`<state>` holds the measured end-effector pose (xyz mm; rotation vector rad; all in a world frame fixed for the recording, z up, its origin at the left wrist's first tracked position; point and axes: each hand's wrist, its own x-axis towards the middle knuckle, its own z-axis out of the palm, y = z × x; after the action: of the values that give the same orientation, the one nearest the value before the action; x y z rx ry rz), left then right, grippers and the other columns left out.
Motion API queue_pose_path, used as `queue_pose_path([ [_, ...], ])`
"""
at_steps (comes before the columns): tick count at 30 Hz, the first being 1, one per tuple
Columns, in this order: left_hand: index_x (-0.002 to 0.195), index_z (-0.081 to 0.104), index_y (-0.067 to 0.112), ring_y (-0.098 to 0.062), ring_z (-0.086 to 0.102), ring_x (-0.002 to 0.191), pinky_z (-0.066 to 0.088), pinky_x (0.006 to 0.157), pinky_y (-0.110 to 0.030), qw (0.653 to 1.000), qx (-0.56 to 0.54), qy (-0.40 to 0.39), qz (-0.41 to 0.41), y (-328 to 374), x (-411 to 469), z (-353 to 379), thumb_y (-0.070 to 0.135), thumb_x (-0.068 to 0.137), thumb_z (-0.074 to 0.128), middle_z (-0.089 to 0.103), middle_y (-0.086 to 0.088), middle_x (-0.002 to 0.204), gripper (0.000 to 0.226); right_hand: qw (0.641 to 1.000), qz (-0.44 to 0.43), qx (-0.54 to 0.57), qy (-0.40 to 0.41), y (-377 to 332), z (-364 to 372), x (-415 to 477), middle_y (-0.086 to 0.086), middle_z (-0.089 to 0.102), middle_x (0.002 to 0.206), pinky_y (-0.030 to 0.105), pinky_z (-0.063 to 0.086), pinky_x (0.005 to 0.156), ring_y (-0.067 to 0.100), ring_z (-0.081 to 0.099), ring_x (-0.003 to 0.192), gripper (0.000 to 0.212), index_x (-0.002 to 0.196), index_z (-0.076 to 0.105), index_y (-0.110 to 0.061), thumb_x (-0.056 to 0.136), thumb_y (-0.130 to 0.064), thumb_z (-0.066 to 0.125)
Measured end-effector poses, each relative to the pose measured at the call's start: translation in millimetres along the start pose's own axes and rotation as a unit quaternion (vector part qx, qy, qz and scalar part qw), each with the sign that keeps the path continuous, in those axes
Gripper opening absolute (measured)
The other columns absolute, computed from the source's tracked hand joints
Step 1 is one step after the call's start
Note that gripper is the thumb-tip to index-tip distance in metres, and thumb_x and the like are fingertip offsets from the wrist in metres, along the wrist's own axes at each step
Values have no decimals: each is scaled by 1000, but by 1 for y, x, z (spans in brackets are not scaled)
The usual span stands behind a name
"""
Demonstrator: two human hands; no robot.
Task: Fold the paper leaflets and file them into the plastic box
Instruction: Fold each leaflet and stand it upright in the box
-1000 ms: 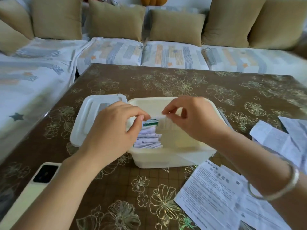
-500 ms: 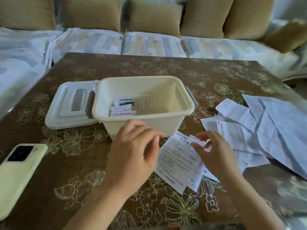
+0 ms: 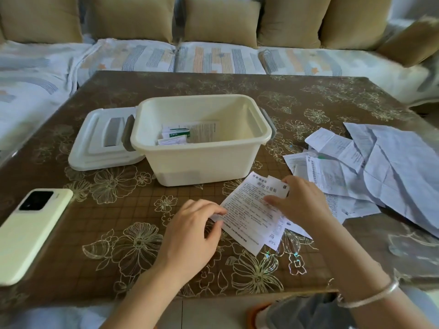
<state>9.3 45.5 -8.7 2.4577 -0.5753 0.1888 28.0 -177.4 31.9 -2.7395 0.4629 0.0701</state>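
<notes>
— The leaflet point(image 3: 249, 214)?
— Thin printed paper, rectangular, lying on the glossy flowered tabletop point(image 3: 114, 224) just before the cream plastic box point(image 3: 202, 160). Its long axis slants away from me, heading toward the box.
— Your grip?
— My left hand point(image 3: 190, 231) pinches its left edge, my right hand point(image 3: 303, 203) its far corner.

Cream box point(image 3: 202, 157), white lid point(image 3: 99, 141), brown gold-flowered table point(image 3: 118, 233), pale green phone point(image 3: 31, 231), tan cushions point(image 3: 221, 22).

The right hand point(image 3: 303, 206) covers the right side of the leaflet point(image 3: 248, 216).
</notes>
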Motion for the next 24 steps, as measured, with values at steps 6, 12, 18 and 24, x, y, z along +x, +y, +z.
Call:
queue_pose_path([
  [6,121,64,24,5,56,97,47,83,-9,999,-48,16,-1,3,-5,-5,30,87,59,62,17,115,35,973,-40,226,35,8,-7,-35,-1,64,64,20,35,44,10,48,47,22,79,65,-13,86,-33,69],
  [12,142,43,15,-3,65,77,47,77,-6,976,-152,157,1,12,-6,-36,24,81,73,61,18,111,69,862,-180,442,170,-24,-11,-71,-13,70,85,29,56,64,12,68,71,8,85,59,-31,89,-29,66],
  [18,143,42,15,-7,63,100,54,82,-21,972,-148,183,27,5,-27,-42,8,76,76,48,1,142,75,865,-436,171,182,-27,21,-82,-12,69,112,30,57,78,2,60,115,34,100,63,-19,75,4,69],
  [24,110,72,25,-6,53,115,41,91,-9,995,-57,84,-22,-27,-61,-23,0,60,87,49,12,139,58,879,-450,105,122,-16,50,-92,-11,70,109,29,57,82,3,57,119,25,96,67,-14,76,-3,76],
])
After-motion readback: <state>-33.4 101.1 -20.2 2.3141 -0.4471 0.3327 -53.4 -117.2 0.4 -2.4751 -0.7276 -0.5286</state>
